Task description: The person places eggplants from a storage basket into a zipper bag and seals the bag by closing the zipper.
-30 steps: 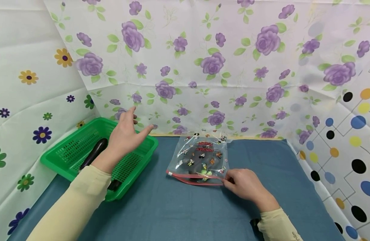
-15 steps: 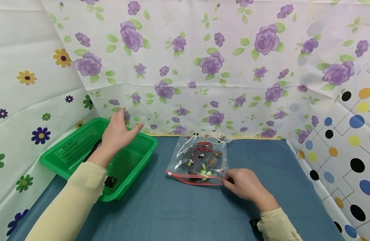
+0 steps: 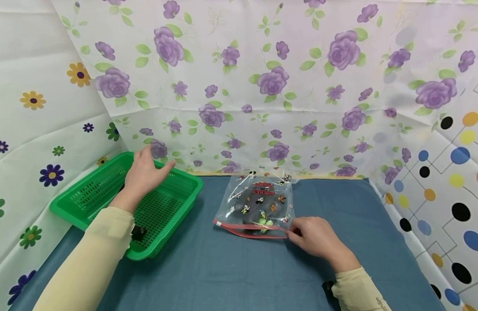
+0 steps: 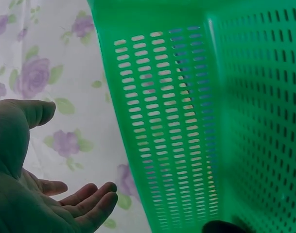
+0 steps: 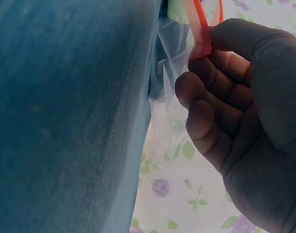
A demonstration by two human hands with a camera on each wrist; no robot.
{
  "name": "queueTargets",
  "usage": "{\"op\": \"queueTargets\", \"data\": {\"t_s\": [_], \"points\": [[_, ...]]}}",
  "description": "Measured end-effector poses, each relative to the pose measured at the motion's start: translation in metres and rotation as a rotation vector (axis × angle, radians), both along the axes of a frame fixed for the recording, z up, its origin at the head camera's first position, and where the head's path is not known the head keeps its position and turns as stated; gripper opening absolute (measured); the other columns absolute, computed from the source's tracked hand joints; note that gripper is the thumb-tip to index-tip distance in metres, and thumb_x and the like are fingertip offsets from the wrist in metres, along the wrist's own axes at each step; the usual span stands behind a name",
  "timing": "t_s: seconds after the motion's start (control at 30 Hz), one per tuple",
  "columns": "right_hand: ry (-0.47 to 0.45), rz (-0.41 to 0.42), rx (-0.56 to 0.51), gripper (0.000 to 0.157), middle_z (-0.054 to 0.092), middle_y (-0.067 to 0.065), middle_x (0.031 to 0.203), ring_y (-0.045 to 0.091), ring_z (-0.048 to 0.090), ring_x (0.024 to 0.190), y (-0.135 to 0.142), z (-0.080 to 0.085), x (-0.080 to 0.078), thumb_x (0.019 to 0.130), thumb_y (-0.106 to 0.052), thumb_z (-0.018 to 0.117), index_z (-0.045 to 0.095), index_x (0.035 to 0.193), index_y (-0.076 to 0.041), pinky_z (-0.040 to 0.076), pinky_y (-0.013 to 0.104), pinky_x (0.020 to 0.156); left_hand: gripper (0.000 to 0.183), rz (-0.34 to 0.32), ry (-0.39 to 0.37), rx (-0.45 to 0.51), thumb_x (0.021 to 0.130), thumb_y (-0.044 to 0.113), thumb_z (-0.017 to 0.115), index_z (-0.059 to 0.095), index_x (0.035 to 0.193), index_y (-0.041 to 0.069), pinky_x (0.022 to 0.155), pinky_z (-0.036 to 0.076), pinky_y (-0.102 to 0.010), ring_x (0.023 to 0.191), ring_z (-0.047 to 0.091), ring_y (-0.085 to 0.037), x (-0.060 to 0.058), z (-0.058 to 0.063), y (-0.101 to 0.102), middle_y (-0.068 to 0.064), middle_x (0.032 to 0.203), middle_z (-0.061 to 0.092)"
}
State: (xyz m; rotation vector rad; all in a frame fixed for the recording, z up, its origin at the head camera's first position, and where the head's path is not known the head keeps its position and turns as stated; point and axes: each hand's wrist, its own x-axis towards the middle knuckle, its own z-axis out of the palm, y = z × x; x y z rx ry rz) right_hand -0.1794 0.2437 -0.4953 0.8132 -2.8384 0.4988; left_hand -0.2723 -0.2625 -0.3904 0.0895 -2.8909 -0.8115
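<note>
Over the green basket [image 3: 161, 252], my left hand [image 3: 142, 172] hovers with fingers spread and nothing held. A dark eggplant [image 4: 223, 226] in the basket is mostly hidden by that hand and arm; the left wrist view catches only its rounded end. With thumb and fingers, my right hand [image 3: 310, 235] pinches the right end of the red zip edge of a clear zip bag [image 3: 233, 207] printed with cartoon figures. The bag lies flat on the table and contains something dark and a pale green thing [image 3: 264, 224], unclear through the plastic. Its white slider [image 3: 218, 223] sits at the left end.
A blue cloth [image 3: 208, 276] covers the table. Flowered sheeting [image 3: 239, 86] stands behind and to the left, with dotted sheeting [image 3: 457, 207] to the right. The basket's far side is close to the back sheeting. Small black devices sit at both wrists.
My left hand has moved left and slightly down over the basket, covering the eggplant that showed earlier. My right hand keeps its pinch on the bag, which has stayed in place.
</note>
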Motion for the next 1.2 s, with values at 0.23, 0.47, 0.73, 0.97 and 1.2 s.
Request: {"op": "queueTargets", "data": {"t_s": [0.23, 0.47, 0.73, 0.97, 1.2], "points": [[0.011, 0.015, 0.001, 0.024, 0.056, -0.020, 0.070, -0.004, 0.044, 0.057, 0.000, 0.001, -0.001, 0.102, -0.023, 0.083, 0.071, 0.082, -0.029, 0.041, 0.028, 0.056, 0.115, 0.038, -0.025, 0.011, 0.106, 0.072, 0.056, 0.008, 0.175, -0.007, 0.096, 0.047, -0.077, 0.136, 0.045, -0.065, -0.005, -0.011, -0.015, -0.048, 0.165, 0.021], [0.005, 0.013, 0.004, 0.024, 0.056, -0.020, 0.070, -0.004, 0.043, 0.057, -0.001, 0.001, -0.001, 0.102, -0.024, 0.083, 0.071, 0.082, -0.029, 0.041, 0.028, 0.056, 0.116, 0.042, -0.103, -0.005, 0.108, 0.067, 0.057, 0.007, 0.170, -0.017, 0.094, 0.048, -0.077, 0.132, 0.044, -0.069, -0.006, -0.015, -0.028, -0.054, 0.159, 0.020], [0.006, 0.001, 0.012, 0.023, 0.056, -0.019, 0.070, -0.003, 0.044, 0.057, -0.001, 0.001, 0.000, 0.102, -0.023, 0.083, 0.071, 0.082, -0.029, 0.041, 0.028, 0.056, 0.108, 0.047, -0.179, -0.024, 0.109, 0.063, 0.057, 0.018, 0.163, -0.023, 0.085, 0.050, -0.072, 0.124, 0.045, -0.067, -0.006, -0.016, -0.038, -0.056, 0.150, 0.023], [0.009, -0.003, 0.015, 0.023, 0.056, -0.019, 0.070, -0.003, 0.044, 0.057, -0.001, 0.002, 0.000, 0.101, -0.023, 0.083, 0.071, 0.082, -0.028, 0.041, 0.028, 0.056, 0.107, 0.052, -0.228, -0.044, 0.109, 0.063, 0.057, 0.021, 0.157, -0.026, 0.086, 0.049, -0.072, 0.121, 0.044, -0.066, -0.006, -0.017, -0.047, -0.055, 0.142, 0.027], [0.009, 0.003, 0.009, 0.025, 0.056, -0.020, 0.069, -0.004, 0.043, 0.056, -0.001, 0.001, 0.000, 0.102, -0.023, 0.083, 0.070, 0.081, -0.029, 0.041, 0.028, 0.055, 0.114, 0.070, -0.287, -0.060, 0.109, 0.062, 0.057, 0.007, 0.162, -0.027, 0.103, 0.040, -0.083, 0.135, 0.032, -0.075, -0.009, -0.020, -0.057, -0.060, 0.149, 0.017]]}}
